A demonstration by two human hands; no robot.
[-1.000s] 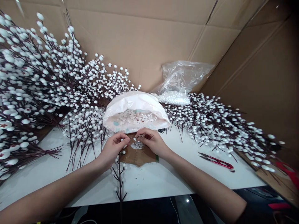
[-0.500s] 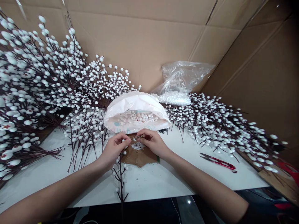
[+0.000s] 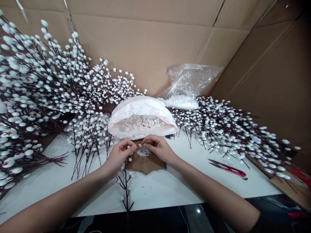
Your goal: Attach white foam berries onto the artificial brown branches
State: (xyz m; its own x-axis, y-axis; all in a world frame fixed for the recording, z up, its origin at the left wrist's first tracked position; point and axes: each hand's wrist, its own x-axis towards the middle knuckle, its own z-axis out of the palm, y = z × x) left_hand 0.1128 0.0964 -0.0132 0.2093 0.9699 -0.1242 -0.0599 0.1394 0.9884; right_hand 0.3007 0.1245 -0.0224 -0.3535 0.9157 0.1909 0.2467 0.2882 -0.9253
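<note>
A dark artificial berry branch hangs down from my left hand, its stem reaching past the table's front edge. Thumb and forefinger of that hand are pinched on its upper part; a few white berries sit along it. My right hand is closed in a pinch close to the left fingertips, on something too small to make out. Under both hands lies a brown piece of cardboard with a whitish smear on it. Just behind the hands, an open white plastic bag holds many loose white berries.
Red-handled thread snips lie on the white table at the right. Bunches of white-berry stems crowd the left and right. A clear plastic bag stands behind, against the cardboard wall.
Both hands stay almost in place, fingertips still close together over the cardboard. The whole view has shifted very slightly.
</note>
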